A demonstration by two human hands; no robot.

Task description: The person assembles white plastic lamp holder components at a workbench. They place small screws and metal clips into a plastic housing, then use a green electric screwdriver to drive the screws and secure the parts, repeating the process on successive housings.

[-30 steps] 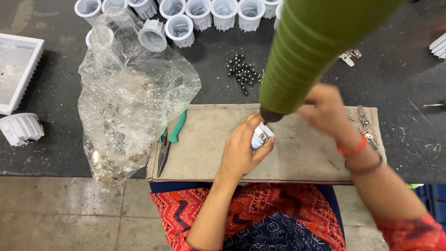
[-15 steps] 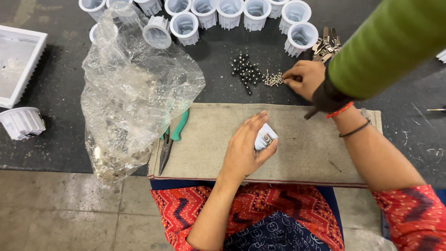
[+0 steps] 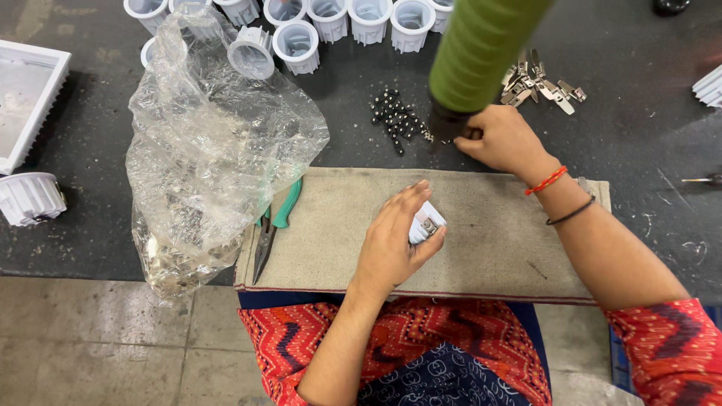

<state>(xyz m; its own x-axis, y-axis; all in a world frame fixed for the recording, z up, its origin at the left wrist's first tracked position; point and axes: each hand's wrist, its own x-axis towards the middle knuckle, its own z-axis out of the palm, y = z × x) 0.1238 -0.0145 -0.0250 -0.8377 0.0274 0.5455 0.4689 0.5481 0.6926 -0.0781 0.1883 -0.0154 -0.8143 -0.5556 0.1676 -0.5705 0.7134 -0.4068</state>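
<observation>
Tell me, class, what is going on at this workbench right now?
A person sits at a dark bench with a grey mat in front of them. The left hand holds a small white housing on the mat. The right hand reaches to a pile of small dark screws while gripping a green power screwdriver. Pliers, a clear plastic bag and a row of white housings lie nearby.
</observation>
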